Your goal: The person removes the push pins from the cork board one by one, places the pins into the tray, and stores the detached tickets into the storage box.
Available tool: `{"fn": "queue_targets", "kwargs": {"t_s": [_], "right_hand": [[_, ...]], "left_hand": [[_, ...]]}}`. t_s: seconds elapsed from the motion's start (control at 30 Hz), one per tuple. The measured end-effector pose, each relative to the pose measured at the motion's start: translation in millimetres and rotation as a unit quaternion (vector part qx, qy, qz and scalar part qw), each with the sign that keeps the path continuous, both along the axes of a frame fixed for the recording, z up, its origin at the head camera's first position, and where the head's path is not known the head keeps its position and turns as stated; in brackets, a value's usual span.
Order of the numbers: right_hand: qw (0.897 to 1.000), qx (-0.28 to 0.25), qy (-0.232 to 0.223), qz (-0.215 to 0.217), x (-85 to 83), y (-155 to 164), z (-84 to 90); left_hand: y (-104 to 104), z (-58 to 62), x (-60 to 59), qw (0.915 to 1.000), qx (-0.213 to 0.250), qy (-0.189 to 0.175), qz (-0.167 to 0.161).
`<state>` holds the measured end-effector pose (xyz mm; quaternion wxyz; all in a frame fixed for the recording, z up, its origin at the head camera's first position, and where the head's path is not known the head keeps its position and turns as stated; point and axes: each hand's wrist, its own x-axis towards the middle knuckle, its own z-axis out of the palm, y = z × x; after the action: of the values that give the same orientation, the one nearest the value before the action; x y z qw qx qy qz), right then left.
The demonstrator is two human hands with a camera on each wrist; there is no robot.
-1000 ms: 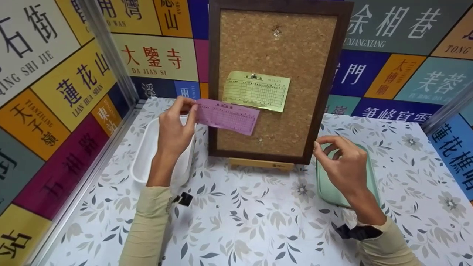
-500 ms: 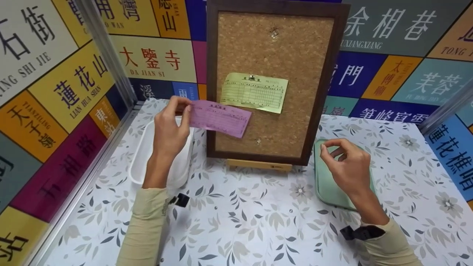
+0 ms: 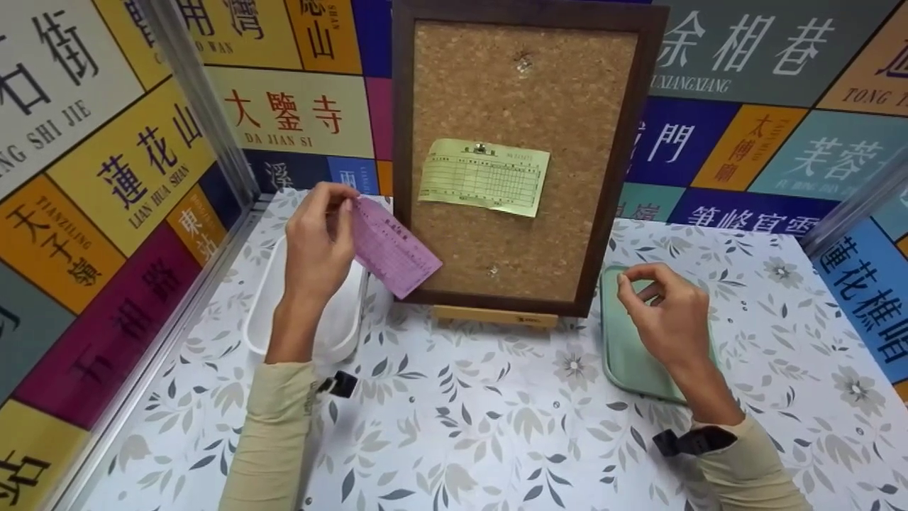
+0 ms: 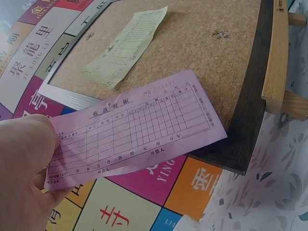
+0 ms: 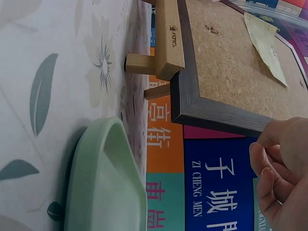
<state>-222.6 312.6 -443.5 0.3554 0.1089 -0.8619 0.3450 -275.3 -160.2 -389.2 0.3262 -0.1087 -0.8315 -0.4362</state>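
Note:
A purple receipt slip point(image 3: 397, 245) hangs slanting from my left hand point(image 3: 319, 241), pinched by one corner between thumb and fingers. In the left wrist view the printed slip point(image 4: 139, 130) stretches out before the framed corkboard point(image 3: 525, 106). A yellow-green receipt slip point(image 3: 484, 177) is fixed to the cork under a small metal pin or clip point(image 3: 480, 148). My right hand point(image 3: 670, 309) hovers over the green tray point(image 3: 624, 355), thumb and index tips together. In the right wrist view its fingers point(image 5: 274, 168) are curled; whether something tiny sits between them is hidden.
The corkboard leans on a wooden stand point(image 3: 496, 317). A white tray point(image 3: 344, 333) lies under my left forearm. Small shiny spots point(image 3: 523, 64) mark the cork. Sign-printed walls point(image 3: 284, 113) enclose the leaf-patterned tabletop point(image 3: 461, 411).
The purple slip has moved left, away from the corkboard's face, and now droops downward. My left hand shifted slightly left. My right hand drew away from the board's edge to above the green tray.

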Motion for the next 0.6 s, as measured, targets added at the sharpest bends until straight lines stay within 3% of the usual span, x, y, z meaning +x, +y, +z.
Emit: {"fn": "queue_targets", "kwargs": {"t_s": [0.17, 0.4, 0.6], "right_hand": [[1.0, 0.003, -0.011, -0.006, -3.0, 3.2, -3.1], [0.999, 0.002, -0.028, -0.016, -6.7, 9.0, -8.1], [0.999, 0.006, -0.037, -0.021, -10.4, 15.0, -13.7]], "left_hand": [[-2.9, -0.1, 1.1, 0.9999, -0.001, -0.016, 0.004], [-11.6, -0.2, -1.7, 0.9998, -0.005, 0.02, 0.004], [-20.7, -2.3, -4.0, 0.9996, -0.022, 0.011, 0.012]]}}
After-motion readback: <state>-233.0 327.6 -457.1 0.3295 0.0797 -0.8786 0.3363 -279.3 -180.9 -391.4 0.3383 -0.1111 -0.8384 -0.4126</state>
